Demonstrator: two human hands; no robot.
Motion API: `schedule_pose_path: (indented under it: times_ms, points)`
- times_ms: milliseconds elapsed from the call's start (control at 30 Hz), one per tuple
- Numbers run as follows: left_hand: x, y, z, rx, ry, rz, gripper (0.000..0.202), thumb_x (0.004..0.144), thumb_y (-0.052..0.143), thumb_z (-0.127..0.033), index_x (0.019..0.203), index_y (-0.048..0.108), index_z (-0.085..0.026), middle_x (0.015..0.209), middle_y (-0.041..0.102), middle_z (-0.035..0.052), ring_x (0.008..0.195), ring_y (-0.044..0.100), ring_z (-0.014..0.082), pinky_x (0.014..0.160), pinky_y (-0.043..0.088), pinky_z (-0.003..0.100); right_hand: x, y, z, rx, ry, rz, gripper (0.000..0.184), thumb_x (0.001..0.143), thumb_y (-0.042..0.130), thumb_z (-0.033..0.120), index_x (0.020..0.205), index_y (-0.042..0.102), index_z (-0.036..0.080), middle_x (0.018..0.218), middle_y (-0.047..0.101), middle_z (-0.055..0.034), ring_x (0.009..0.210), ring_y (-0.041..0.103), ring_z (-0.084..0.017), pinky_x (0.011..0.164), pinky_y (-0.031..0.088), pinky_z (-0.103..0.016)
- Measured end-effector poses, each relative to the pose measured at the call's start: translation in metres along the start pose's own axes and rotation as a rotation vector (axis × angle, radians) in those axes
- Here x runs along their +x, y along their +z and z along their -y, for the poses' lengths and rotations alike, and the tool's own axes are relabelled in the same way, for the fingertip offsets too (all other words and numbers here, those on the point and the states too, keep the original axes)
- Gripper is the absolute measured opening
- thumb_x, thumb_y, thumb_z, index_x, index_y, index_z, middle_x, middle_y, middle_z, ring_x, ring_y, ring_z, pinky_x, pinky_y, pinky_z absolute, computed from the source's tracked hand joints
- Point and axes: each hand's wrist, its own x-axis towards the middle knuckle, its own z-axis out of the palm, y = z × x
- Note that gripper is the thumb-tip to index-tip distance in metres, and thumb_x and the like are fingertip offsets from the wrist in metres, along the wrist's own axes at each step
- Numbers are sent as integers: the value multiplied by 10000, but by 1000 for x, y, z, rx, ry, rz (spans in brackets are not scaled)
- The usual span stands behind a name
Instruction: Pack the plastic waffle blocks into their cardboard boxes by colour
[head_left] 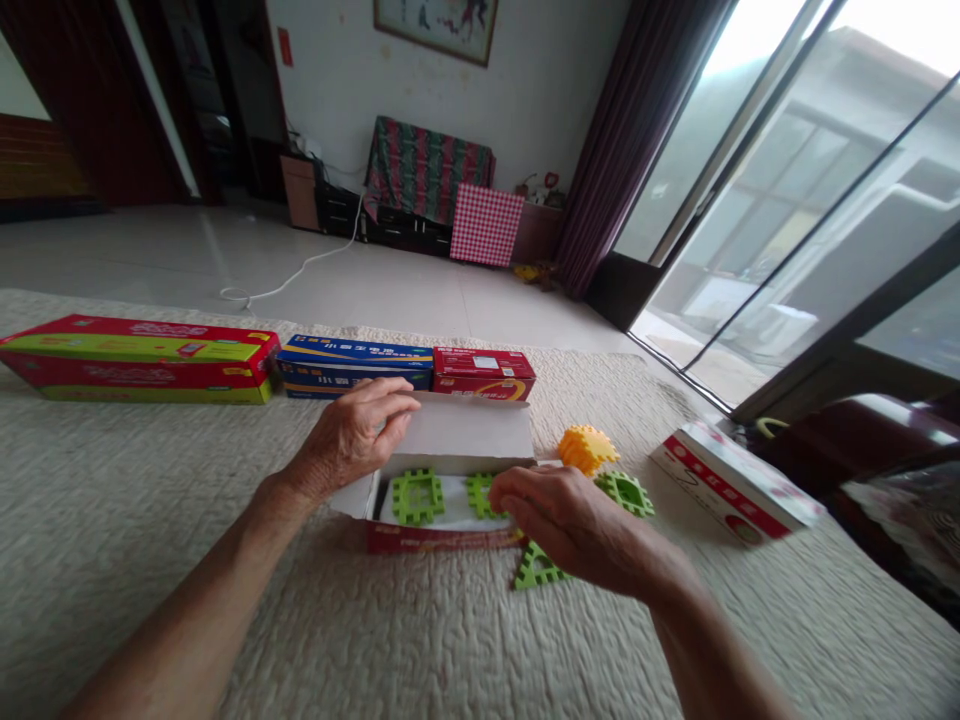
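Note:
An open cardboard box [442,541] with red sides lies in front of me, its white lid [472,425] raised at the back. My left hand [356,435] is closed at the lid's left end, thumb in front and fingers over the top edge. Inside, a square green interlocking block [418,497] rests on white material at the left. My right hand [559,515] is over the box's right end, its fingers closed on a second green interlocking block [480,495], which they partly hide. A green triangular piece [538,568] lies on the quilted cover below that hand.
Right of the box are a yellow stack of toothed pieces [587,449] and another green piece [626,493]. A white-and-red box [739,482] stands farther right. Behind are a long red-and-green box [142,360], a blue box [356,358] and a small red box [484,373].

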Motion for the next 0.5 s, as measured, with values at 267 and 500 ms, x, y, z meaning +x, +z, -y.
schedule_pose_path:
  times_ms: [267, 500]
  points:
    - [0, 0, -1, 7, 11, -6, 231, 866, 498, -162, 948, 714, -145, 1083, 709, 111, 1039, 662, 223, 948, 535, 380, 2, 5, 2, 6, 60, 69, 215, 991, 369, 200, 943, 576, 230, 755, 640, -12, 660, 568, -132, 622, 418, -292]
    - [-1, 0, 0, 26, 21, 8, 229, 872, 492, -157, 958, 703, -145, 1095, 705, 113, 1043, 658, 219, 941, 540, 387, 1, 8, 4, -39, 68, 101, 220, 981, 378, 181, 859, 551, 240, 702, 622, -12, 627, 554, -142, 589, 386, -312]
